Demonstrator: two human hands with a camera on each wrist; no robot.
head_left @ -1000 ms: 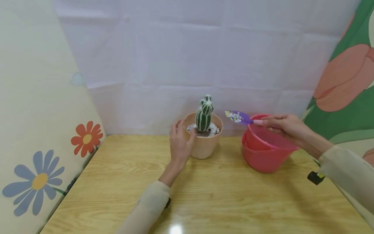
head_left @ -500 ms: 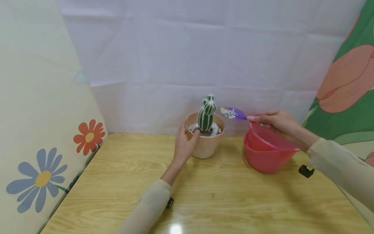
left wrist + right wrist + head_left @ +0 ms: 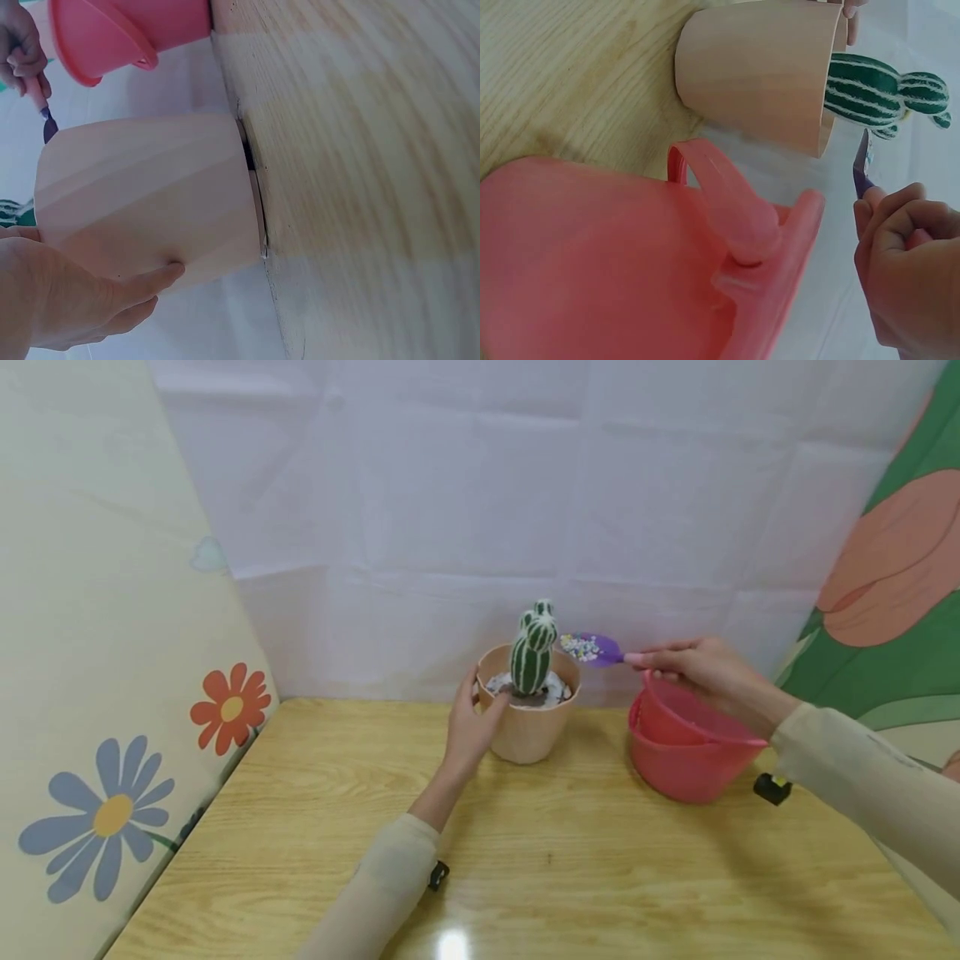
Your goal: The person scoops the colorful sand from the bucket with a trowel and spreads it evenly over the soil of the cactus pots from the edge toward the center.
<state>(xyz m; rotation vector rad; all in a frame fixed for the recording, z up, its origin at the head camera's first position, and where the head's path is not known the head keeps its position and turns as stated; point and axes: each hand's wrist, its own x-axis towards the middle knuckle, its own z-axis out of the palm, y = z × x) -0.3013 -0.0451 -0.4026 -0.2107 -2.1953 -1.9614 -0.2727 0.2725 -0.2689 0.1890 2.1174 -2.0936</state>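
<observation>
A green cactus with white stripes (image 3: 531, 664) stands in a peach flowerpot (image 3: 528, 735), with white granules round its base. My left hand (image 3: 467, 727) grips the pot's left side, thumb over the rim; in the left wrist view its fingers (image 3: 154, 281) lie along the outer wall. My right hand (image 3: 705, 670) pinches the pink handle of a small trowel whose purple blade (image 3: 609, 652) carries white and coloured pebbles (image 3: 579, 647). The blade is level, its tip close to the cactus, at the pot's right rim. In the right wrist view the trowel (image 3: 862, 169) sits just beyond the pot's mouth.
A pinkish-red bucket (image 3: 682, 768) with its handle folded down stands right of the pot, below my right hand. Both rest on a wooden table (image 3: 540, 860). A white cloth (image 3: 420, 485) hangs close behind, with flower-patterned cloths at both sides.
My right hand has moved left with the loaded trowel, from above the bucket's side to the pot. My left hand has closed in on the pot and taken hold of its rim.
</observation>
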